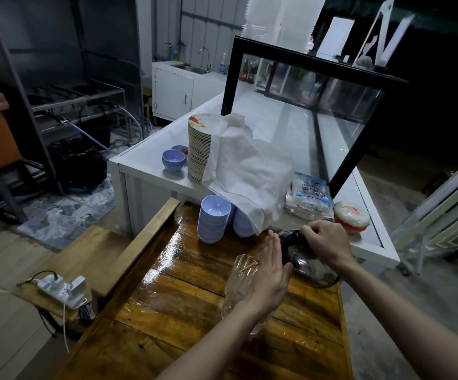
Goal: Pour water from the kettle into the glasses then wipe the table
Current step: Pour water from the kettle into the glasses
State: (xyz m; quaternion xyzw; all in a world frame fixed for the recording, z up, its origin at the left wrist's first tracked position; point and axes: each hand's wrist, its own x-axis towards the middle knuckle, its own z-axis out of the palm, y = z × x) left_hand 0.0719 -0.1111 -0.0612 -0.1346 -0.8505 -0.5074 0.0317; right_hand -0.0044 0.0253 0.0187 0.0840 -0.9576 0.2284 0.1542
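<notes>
A shiny steel kettle (pixel 308 266) with a black top stands at the far right of the glossy wooden table (pixel 184 292). My right hand (pixel 328 239) is closed over the kettle's black handle. My left hand (pixel 270 275) has its fingers straight and its palm flat against the kettle's left side. Clear glasses (pixel 240 283) stand just left of the kettle, partly hidden behind my left hand and forearm. A white cloth (pixel 245 171) is draped over a stack of plates on the white counter behind.
Two stacks of lilac bowls (pixel 212 219) stand at the table's far end. On the white counter (pixel 153 171) are a tall plate stack (pixel 197 149), more bowls, a plastic packet (pixel 308 194) and a glass display case (pixel 318 105). A power strip (pixel 63 290) lies on the left bench.
</notes>
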